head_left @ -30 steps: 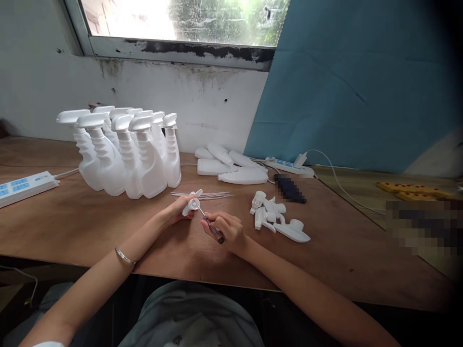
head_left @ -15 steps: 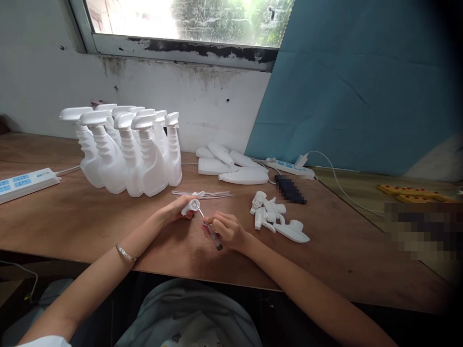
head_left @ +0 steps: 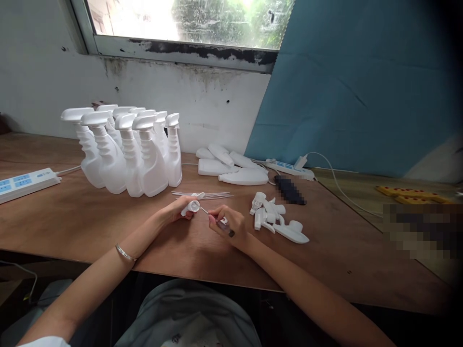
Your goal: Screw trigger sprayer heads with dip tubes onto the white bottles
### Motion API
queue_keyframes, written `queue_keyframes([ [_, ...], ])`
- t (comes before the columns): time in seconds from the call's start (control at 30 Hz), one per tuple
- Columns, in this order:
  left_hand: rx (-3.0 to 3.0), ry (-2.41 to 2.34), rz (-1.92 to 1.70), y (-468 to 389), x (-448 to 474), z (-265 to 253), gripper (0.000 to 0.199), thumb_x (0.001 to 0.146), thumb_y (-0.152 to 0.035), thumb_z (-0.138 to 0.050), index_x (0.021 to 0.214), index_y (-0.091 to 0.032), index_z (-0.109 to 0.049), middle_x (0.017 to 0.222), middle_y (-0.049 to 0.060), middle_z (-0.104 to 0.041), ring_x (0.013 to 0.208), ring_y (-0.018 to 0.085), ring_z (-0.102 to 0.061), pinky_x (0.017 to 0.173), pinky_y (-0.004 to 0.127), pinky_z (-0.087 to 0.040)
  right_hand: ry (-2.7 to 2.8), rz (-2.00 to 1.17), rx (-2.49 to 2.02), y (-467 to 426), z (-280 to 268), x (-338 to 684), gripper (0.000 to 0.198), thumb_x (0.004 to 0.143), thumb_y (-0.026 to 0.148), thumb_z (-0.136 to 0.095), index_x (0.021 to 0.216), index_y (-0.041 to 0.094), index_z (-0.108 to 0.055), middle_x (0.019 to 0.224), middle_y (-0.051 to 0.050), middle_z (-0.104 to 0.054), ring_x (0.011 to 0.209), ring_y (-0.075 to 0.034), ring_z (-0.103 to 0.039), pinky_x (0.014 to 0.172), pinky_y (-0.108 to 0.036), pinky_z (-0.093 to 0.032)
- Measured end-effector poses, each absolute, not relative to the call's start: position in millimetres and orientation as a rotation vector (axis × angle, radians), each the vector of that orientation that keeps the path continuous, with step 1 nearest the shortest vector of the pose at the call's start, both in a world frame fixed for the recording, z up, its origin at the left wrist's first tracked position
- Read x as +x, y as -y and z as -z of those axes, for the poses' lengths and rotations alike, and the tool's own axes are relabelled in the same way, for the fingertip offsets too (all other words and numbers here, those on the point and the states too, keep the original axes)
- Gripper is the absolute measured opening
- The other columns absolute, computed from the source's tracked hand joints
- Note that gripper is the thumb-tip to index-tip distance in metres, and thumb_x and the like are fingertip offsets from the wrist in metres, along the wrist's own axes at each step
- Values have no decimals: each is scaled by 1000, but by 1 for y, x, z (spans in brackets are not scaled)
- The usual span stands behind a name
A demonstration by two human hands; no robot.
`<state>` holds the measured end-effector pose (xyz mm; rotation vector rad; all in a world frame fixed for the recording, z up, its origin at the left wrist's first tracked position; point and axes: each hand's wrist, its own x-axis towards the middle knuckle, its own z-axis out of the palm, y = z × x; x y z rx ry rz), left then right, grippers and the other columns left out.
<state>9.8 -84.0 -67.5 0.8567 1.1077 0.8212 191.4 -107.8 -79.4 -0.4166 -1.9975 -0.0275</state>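
In the middle of the head view, my left hand (head_left: 180, 207) is closed round a white trigger spray head (head_left: 192, 206), its round collar turned toward my right hand. My right hand (head_left: 231, 225) grips a screwdriver (head_left: 224, 225) by its clear, dark-ended handle. The thin metal shaft points left, and its tip is close to the collar; whether it touches I cannot tell. Thin white dip tubes (head_left: 213, 195) lie on the table just behind my left hand. To the right of my right hand is a pile of loose white spray heads (head_left: 269, 212).
Several assembled white spray bottles (head_left: 154, 164) stand at the left. White bottles without heads (head_left: 246, 176) lie by the wall. Power strips (head_left: 27, 183) with cables sit on the wooden table (head_left: 90, 226) left and back right. A dark blurred object (head_left: 290, 189) lies behind the spray heads.
My right hand has drawn back slightly to the right, and the screwdriver's tip has come away from inside the collar. My left hand holds the spray head in nearly the same place.
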Motion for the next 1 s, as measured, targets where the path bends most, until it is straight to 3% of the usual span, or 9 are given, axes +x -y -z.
queue_keyframes([
  [0.13, 847, -1074, -841, 83, 9, 68, 30, 79, -30, -52, 55, -16, -41, 39, -4, -41, 29, 3, -32, 31, 14, -21, 2130, 502, -184, 103, 92, 187, 26, 78, 10, -55, 64, 22, -37, 69, 0, -64, 54, -10, -59, 46, -21, -45],
  [0.23, 835, -1054, -864, 82, 9, 69, 32, 82, -32, -49, 56, -16, -40, 40, -5, -40, 29, 3, -31, 31, 14, -22, 2149, 548, -171, 101, 96, 185, 25, 77, 9, -56, 65, 22, -39, 71, -1, -64, 54, -11, -59, 47, -22, -46],
  [0.3, 829, -1052, -876, 82, 8, 71, 33, 82, -34, -48, 56, -16, -39, 40, -5, -41, 29, 3, -31, 32, 14, -22, 2118, 403, -211, 103, 92, 184, 23, 78, 8, -55, 67, 22, -40, 70, -1, -64, 56, -11, -60, 50, -22, -47],
  [0.43, 830, -1055, -865, 80, 8, 73, 31, 82, -33, -48, 57, -16, -40, 41, -4, -44, 28, 3, -32, 31, 14, -21, 1971, -180, -471, 108, 78, 188, 20, 78, 15, -56, 67, 22, -40, 72, -2, -65, 65, -13, -64, 51, -22, -49],
  [0.57, 844, -1046, -814, 80, 6, 74, 29, 81, -29, -47, 56, -16, -40, 37, -4, -40, 26, 4, -29, 30, 16, -19, 1828, -667, -719, 103, 69, 194, 25, 75, 22, -60, 65, 21, -38, 73, -3, -68, 57, -14, -63, 46, -23, -49],
  [0.7, 846, -1034, -774, 81, 6, 73, 28, 81, -29, -46, 56, -17, -40, 36, -4, -40, 26, 5, -29, 30, 16, -19, 1711, -894, -665, 96, 69, 194, 27, 76, 27, -60, 66, 21, -36, 73, -3, -68, 60, -15, -65, 53, -27, -53],
  [0.8, 839, -1025, -780, 81, 7, 71, 28, 82, -32, -46, 58, -17, -42, 36, -5, -38, 26, 4, -28, 30, 15, -19, 1785, -715, -626, 98, 70, 193, 24, 78, 26, -58, 67, 22, -37, 73, -2, -67, 61, -14, -64, 51, -25, -52],
  [1.0, 830, -1016, -804, 80, 7, 71, 31, 82, -34, -45, 57, -16, -42, 39, -3, -43, 28, 4, -29, 30, 15, -20, 2191, 125, -198, 102, 79, 191, 21, 81, 7, -49, 68, 22, -41, 79, -4, -66, 70, -13, -62, 58, -25, -52],
])
